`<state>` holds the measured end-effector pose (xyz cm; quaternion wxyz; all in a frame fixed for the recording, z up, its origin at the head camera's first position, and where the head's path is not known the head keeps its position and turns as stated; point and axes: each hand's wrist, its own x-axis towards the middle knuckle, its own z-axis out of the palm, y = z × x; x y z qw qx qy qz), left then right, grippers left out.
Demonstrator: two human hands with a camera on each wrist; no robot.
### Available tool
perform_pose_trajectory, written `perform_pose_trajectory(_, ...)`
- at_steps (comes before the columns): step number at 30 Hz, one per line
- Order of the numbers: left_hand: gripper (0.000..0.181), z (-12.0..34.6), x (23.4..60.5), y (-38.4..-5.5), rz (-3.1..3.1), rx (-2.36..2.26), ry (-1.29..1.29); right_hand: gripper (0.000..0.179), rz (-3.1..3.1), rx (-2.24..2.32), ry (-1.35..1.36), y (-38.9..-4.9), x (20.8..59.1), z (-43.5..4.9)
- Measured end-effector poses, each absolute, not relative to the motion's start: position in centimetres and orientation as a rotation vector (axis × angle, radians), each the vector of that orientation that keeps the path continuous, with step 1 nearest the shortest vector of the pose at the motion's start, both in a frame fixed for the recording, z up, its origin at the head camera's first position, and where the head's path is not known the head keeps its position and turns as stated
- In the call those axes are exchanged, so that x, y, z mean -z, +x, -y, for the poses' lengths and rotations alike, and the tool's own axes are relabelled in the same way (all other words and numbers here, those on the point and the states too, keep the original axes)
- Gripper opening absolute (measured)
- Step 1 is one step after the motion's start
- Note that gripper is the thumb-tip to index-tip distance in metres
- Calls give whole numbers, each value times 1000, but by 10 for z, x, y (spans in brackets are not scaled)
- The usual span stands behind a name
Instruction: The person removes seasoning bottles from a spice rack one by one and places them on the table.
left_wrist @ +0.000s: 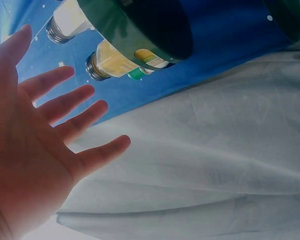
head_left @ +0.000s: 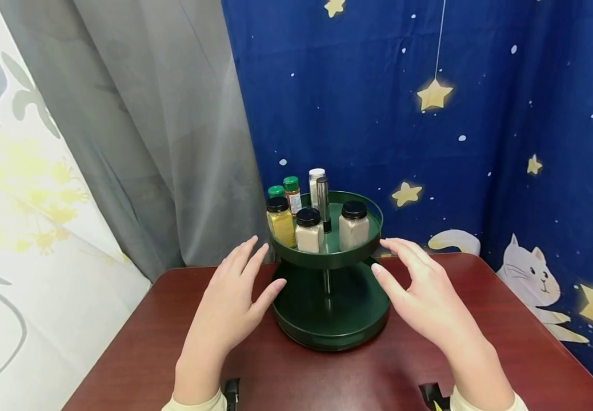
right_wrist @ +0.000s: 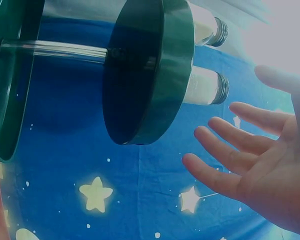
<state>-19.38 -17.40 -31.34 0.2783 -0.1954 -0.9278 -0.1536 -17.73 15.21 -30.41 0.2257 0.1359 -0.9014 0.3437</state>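
Note:
A dark green two-tier round rack (head_left: 327, 337) stands on the table, joined by a metal post (right_wrist: 70, 50). Its upper tray carries a yellow-filled jar (head_left: 281, 225) and two pale-filled jars with black lids, one in front (head_left: 309, 234) and one at the right (head_left: 354, 231). Behind them are green-capped bottles (head_left: 294, 197), a white-capped bottle (head_left: 315, 177) and a slim silver cylinder (head_left: 323, 200). My left hand (head_left: 229, 302) is spread beside the rack's left side, holding nothing. On the other side my right hand (head_left: 427, 291), likewise spread and holding nothing, has its fingertips near the upper tray's rim.
The reddish-brown table (head_left: 368, 382) extends around the rack. Behind hang a grey curtain (head_left: 209, 148) and a blue curtain (head_left: 368, 103) with stars and a cat. A white patterned cloth (head_left: 29, 274) hangs at the left.

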Motion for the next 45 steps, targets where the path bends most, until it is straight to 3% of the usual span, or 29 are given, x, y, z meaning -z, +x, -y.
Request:
perform_pose_trajectory(27,62,178,317,-199,2472,452,-529,37,2182,-796,495,-186,303,-138)
perform_pose_trajectory(45,62,185,324,-206,2511,454,-506,43,2475,-703,487,-225,227,-131)
